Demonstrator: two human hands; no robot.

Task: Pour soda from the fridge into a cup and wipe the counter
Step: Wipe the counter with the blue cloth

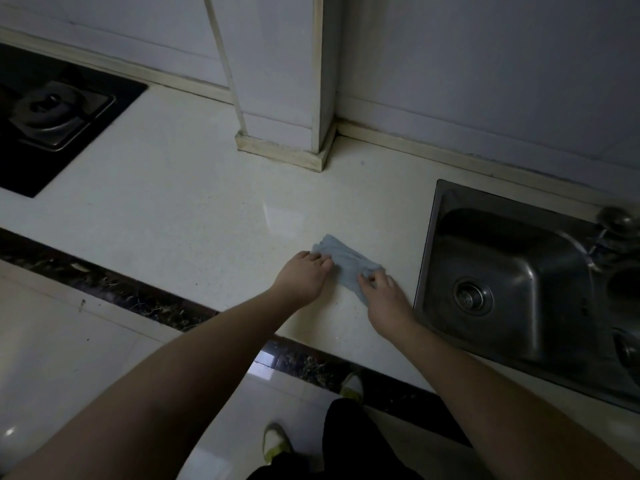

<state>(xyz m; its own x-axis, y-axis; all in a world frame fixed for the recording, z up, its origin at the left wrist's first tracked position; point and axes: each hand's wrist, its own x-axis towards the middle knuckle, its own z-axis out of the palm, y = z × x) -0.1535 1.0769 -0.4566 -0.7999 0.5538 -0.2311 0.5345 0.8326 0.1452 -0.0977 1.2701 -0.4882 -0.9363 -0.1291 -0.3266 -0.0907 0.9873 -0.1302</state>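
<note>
Nearest the camera, two shoes with yellow-green trim (pixel 277 441) stand on the pale glossy floor (pixel 69 341), and dark trousers (pixel 346 441) show below the two bare forearms that reach forward over the dark marbled edge (pixel 114 289) of the counter (pixel 180 209). No brand, label or writing can be read anywhere in this dim view. On the cream counter top, just left of the sink, lies a small light blue cloth (pixel 341 261), bunched and folded, with both hands on it. The left hand (pixel 304 275) rests at the cloth's left end, its fingers curled down with the tips on or gripping the edge of the fabric; whether they pinch it or only press cannot be told. The right hand (pixel 384 296) is at the cloth's near right corner, its fingers bent and drawn close together, pinching a fold of the fabric between thumb and fingertips. Just to the right, a stainless steel sink (pixel 512 271) is set into the counter, its round drain visible in the basin and a metal tap fitting (pixel 616 220) at its far right rim. Farther off on the left is a black glass hob (pixel 52 133) with a metal burner. Behind, a white wall (pixel 485 81) with a projecting boxed column (pixel 287 81) meets the counter along a cream upstand.
</note>
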